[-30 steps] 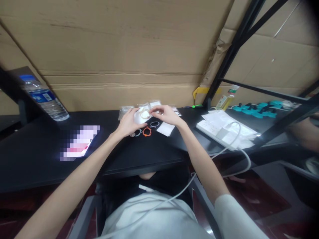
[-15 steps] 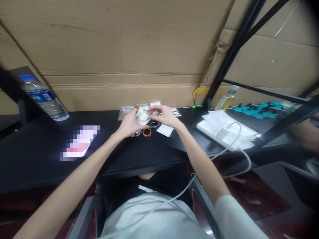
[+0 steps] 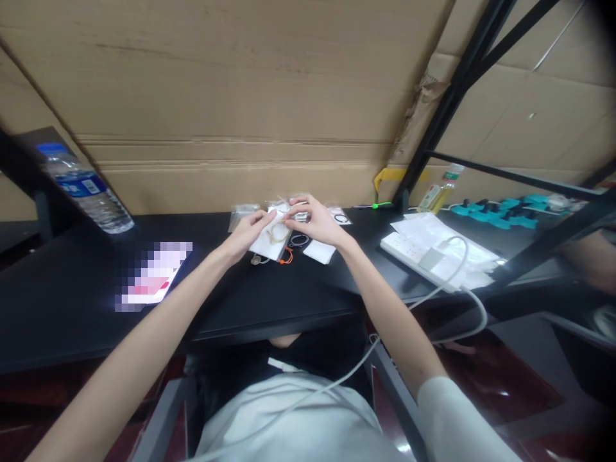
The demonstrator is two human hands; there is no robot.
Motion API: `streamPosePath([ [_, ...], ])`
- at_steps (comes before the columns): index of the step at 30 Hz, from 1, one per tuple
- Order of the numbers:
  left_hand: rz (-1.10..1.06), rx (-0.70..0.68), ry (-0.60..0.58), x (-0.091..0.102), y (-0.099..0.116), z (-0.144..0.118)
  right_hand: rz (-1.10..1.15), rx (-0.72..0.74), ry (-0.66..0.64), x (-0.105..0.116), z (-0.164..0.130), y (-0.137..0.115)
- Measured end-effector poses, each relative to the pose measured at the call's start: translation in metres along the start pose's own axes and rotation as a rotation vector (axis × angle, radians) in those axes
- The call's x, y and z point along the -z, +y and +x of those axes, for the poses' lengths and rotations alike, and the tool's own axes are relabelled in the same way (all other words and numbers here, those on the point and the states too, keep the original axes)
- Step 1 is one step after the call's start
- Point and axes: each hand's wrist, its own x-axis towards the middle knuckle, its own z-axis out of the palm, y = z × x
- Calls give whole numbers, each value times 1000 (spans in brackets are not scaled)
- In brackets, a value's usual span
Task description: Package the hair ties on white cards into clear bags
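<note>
A black bench [image 3: 269, 301] is backed by brown cardboard [image 3: 240, 83]. Over it, a white card [image 3: 264, 246] bearing a pale loop [image 3: 273, 235] is pinched in the left hand [image 3: 246, 234]. The right hand [image 3: 315, 221] is curled at the loop; whether it is gripped cannot be told. An orange band [image 3: 288, 259] is partly covered.

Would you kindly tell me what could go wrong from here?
The pale band might slide off the white card in the left hand. The orange band, partly hidden by that card, could get nudged. The white cable, running past the right forearm, might snag.
</note>
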Motion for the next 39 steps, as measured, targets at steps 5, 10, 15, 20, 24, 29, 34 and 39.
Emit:
streamPosePath([
  [5, -385, 175, -259, -5, 10, -3, 116, -35, -42, 1, 1, -6],
  [10, -441, 258, -289, -8, 5, -4, 161, -37, -86, 0, 2, -9],
  [15, -398, 259, -299, -9, 2, -6, 131, 6, -113, 3, 3, -9],
  [20, -410, 234, -299, -10, 5, -7, 33, 38, -75, 10, 3, -7],
  [24, -408, 234, -301, -11, 7, -8, -31, 28, -71, 12, 5, -6],
  [29, -410, 247, -301, -10, 7, -7, -22, -8, -115, 10, 9, -12],
  [34, -406, 251, -311, -10, 5, -6, 10, -51, -212, 12, 15, -16],
  [39, -430, 264, -305, -9, 4, -6, 31, -45, -312, 16, 30, -23],
])
